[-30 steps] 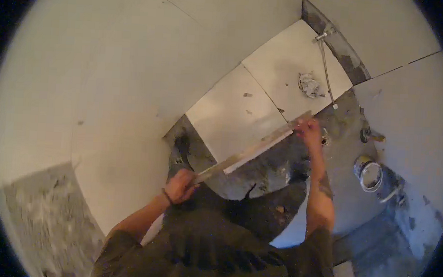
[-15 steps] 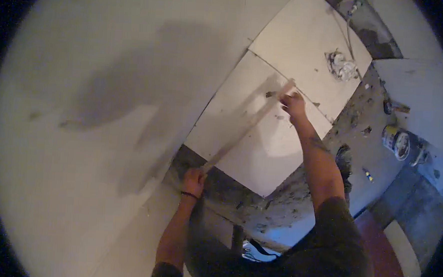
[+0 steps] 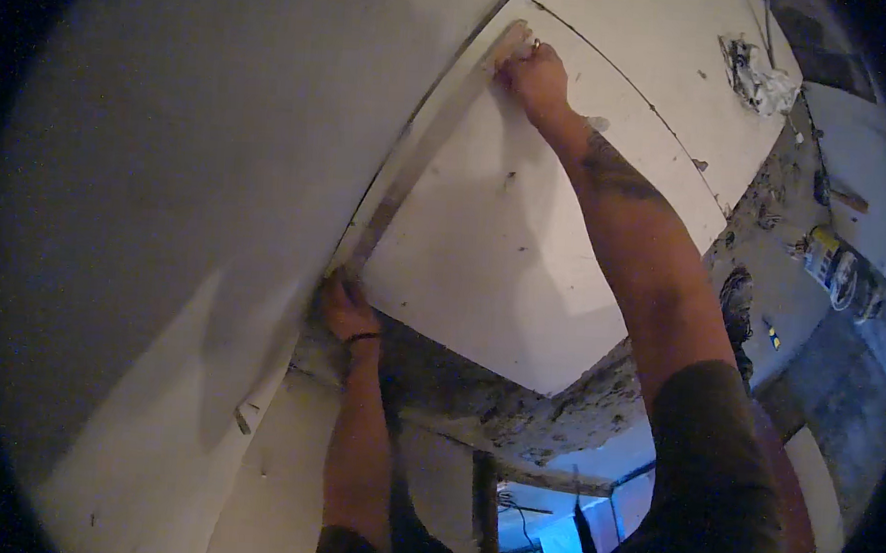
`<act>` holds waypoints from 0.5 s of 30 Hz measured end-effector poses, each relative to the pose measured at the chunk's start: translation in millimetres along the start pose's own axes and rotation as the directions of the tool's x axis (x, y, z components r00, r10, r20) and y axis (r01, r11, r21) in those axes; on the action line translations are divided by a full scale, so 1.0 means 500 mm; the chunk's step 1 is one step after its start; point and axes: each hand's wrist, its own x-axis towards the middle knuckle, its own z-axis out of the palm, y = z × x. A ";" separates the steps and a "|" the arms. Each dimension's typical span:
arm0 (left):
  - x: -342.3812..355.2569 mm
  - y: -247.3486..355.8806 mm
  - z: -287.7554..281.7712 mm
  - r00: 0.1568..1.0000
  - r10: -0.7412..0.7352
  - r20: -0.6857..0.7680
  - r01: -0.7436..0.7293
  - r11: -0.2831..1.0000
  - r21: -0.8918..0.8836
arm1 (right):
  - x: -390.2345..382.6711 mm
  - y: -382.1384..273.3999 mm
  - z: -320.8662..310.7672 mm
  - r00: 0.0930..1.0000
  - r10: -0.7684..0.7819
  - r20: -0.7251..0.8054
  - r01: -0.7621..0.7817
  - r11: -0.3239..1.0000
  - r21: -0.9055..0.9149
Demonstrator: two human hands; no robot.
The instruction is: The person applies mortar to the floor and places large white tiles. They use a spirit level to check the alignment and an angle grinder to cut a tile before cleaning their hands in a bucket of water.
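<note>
You hold the straightedge (image 3: 397, 189) along the pale floor tile's (image 3: 563, 283) edge beside the wall (image 3: 219, 145).
Left hand (image 3: 349, 310) grips its eight-o'clock end, right hand (image 3: 536, 78) its one-o'clock end; crumpled wrapping (image 3: 764, 85) lies at two.

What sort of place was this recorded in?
Probably a room under renovation: large, pale, rectangular tile-like panels lie beside a rough, grey, mortar-like bare surface, and a round yellow-and-white bucket is off to the right. Which kind of room, I cannot tell.
</note>
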 end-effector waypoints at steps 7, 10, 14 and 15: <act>0.007 0.017 -0.005 0.986 -0.147 0.083 0.153 0.986 -0.062 | 0.016 -0.024 -0.012 0.995 -0.094 0.023 0.096 0.991 -0.089; -0.011 -0.002 -0.010 0.983 -0.178 0.036 0.181 0.972 -0.151 | 0.027 -0.017 -0.003 0.998 -0.060 0.023 0.062 0.992 -0.112; -0.025 -0.033 -0.004 0.983 -0.161 -0.089 0.148 0.980 -0.133 | 0.035 -0.019 0.010 0.996 -0.082 -0.034 0.075 0.981 -0.181; -0.027 -0.036 -0.001 0.974 -0.207 -0.094 0.191 0.968 -0.161 | 0.035 -0.019 0.011 0.990 -0.131 -0.043 0.118 0.967 -0.224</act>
